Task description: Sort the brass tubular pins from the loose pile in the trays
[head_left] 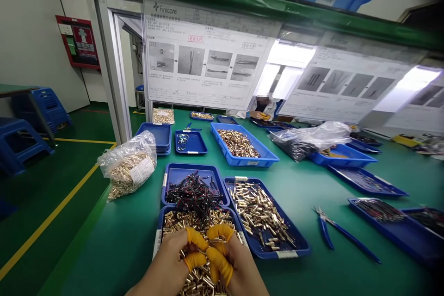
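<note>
My left hand point(173, 256) and my right hand point(234, 259) meet over a blue tray point(157, 240) of small gold-coloured metal sleeves point(204, 282). Yellow finger cots cover the thumb and index tips of both. Each hand is closed in a pinch, fingertips almost touching. A bit of metal shows at the right fingertips, too small to name, and what the left pinches is hidden. Just beyond lies a tray with a heap of thin black and red wires point(196, 192), some hanging over the sleeves. To the right, another tray point(301, 245) contains longer gold-coloured metal pieces point(260, 212).
Blue-handled cutters point(342, 233) lie open on the green table point(312, 282). A plastic bag of metal pieces point(130, 169) stands at left by stacked trays point(156, 136). A deeper blue bin point(255, 163) is farther back. Instruction sheets point(208, 51) hang above; another person point(265, 107) sits opposite.
</note>
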Tool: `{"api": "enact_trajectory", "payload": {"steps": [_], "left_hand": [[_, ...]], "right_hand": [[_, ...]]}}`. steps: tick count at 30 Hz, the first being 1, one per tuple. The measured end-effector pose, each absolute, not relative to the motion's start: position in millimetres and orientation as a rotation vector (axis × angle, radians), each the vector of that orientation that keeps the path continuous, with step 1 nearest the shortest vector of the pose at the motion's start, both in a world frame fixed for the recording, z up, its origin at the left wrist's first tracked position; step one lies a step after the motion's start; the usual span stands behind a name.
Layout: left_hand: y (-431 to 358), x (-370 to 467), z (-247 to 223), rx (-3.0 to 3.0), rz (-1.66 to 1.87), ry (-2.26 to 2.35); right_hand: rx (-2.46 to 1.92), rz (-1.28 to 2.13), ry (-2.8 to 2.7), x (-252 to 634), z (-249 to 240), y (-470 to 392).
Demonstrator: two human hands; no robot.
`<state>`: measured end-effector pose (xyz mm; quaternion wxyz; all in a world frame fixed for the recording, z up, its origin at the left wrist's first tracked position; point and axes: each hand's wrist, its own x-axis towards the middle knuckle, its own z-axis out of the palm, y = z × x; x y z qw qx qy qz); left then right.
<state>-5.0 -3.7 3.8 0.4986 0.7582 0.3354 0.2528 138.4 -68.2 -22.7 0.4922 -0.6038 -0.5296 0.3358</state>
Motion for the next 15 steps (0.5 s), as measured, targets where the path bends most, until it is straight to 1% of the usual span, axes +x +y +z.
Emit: {"api": "enact_trajectory", "payload": {"steps": [3,6,11,15], "left_hand": [[-5,-6,6,1.934,0.522,0.83],[-5,-7,6,2.002,0.504,0.775],[-1,-6,4,1.927,0.658,0.882],[1,-5,1,1.883,0.716,0.885]], "right_hand": [[-1.534,0.636,-1.379,141,-33,-68],[-1.58,0.536,-1.467,142,-32,-68],[-1.468,0.663,-1.415,140,-16,-64],[-1.443,0.684,-1.408,144,-14,-59]]}}
